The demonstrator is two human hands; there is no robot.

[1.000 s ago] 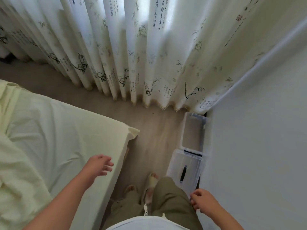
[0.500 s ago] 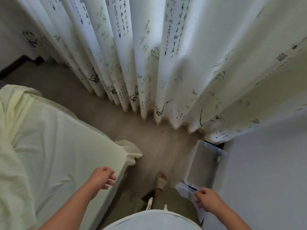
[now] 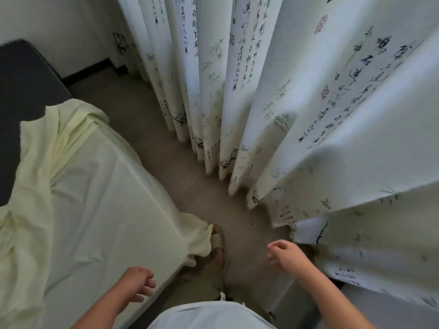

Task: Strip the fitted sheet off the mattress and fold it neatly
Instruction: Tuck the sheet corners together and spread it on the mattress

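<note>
Right hand (image 3: pixel 283 255) now near the curtain (image 3: pixel 273 91); dark mattress (image 3: pixel 23 86) has appeared

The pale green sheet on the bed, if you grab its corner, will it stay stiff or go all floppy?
Probably floppy: the pale green fitted sheet lies bunched in soft folds near the dark bare mattress. Its loose corner droops off the bed edge, so it would likely sag when lifted. It looks thin, so likely light.

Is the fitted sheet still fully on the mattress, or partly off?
Partly off. The fitted sheet is bunched back from the far end, baring the dark mattress there; its near corner hangs loose.
</note>
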